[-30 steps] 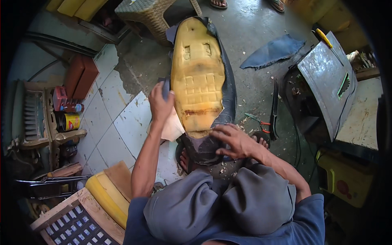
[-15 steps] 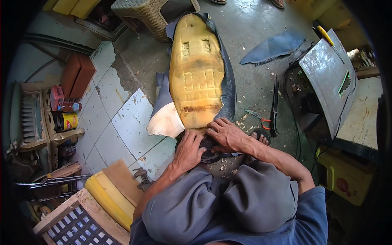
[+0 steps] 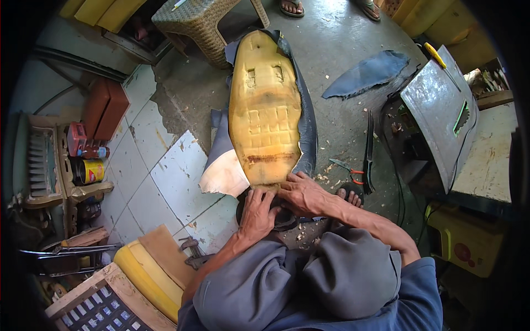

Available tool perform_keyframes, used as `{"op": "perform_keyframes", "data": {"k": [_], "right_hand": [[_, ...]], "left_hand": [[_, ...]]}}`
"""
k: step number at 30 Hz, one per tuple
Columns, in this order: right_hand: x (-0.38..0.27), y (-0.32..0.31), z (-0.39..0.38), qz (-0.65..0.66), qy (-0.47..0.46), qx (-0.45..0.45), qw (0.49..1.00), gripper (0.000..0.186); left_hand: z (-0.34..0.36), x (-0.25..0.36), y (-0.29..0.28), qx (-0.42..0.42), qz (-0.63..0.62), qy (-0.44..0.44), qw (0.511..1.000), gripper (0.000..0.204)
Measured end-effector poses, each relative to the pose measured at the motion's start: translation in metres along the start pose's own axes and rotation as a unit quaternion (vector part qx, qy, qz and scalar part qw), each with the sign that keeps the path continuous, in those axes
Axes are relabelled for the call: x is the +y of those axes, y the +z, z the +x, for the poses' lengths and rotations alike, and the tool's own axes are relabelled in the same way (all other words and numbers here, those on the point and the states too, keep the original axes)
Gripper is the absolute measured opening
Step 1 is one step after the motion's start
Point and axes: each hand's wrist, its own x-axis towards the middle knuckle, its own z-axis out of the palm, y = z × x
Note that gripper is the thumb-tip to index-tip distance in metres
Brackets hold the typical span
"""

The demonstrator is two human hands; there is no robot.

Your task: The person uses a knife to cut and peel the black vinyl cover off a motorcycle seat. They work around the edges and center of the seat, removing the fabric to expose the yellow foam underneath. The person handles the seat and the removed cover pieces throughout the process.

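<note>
A long motorcycle seat lies upside-down or foam-side up on the floor before my knees; I cannot tell which. Its yellow foam (image 3: 265,118) has moulded recesses, and a black seat cover (image 3: 309,132) wraps its right side. A grey flap with a pale underside (image 3: 223,174) spreads out at the left. My left hand (image 3: 258,212) is closed on the cover at the near end, fingers bent over the edge. Beside it my right hand (image 3: 302,196) presses curled fingers on the same edge. Dark cover material (image 3: 284,222) shows below both hands; their fingertips are partly hidden.
Right of the seat lie red-handled scissors (image 3: 348,170) and a long dark blade (image 3: 369,151). Farther off are a dark cut sheet (image 3: 367,76) and a woven stool (image 3: 193,27). A yellow-handled screwdriver (image 3: 435,55) rests on a grey panel (image 3: 436,99). Another person's feet (image 3: 292,7) stand at the back.
The seat and floor things sit slightly lower in the picture as the view shifts. Both hands stay at the seat's near end, with little change in their hold.
</note>
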Motion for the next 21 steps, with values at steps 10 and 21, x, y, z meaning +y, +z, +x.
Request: {"op": "perform_keyframes", "data": {"k": [10, 21], "right_hand": [[-0.038, -0.113, 0.006, 0.147, 0.02, -0.029, 0.988, 0.028], [-0.095, -0.216, 0.006, 0.085, -0.044, -0.104, 0.99, 0.027]], "left_hand": [[0.046, 0.048, -0.081, -0.13, -0.12, 0.048, 0.983, 0.021], [0.068, 0.116, -0.166, -0.224, -0.053, 0.232, 0.945, 0.039]]}}
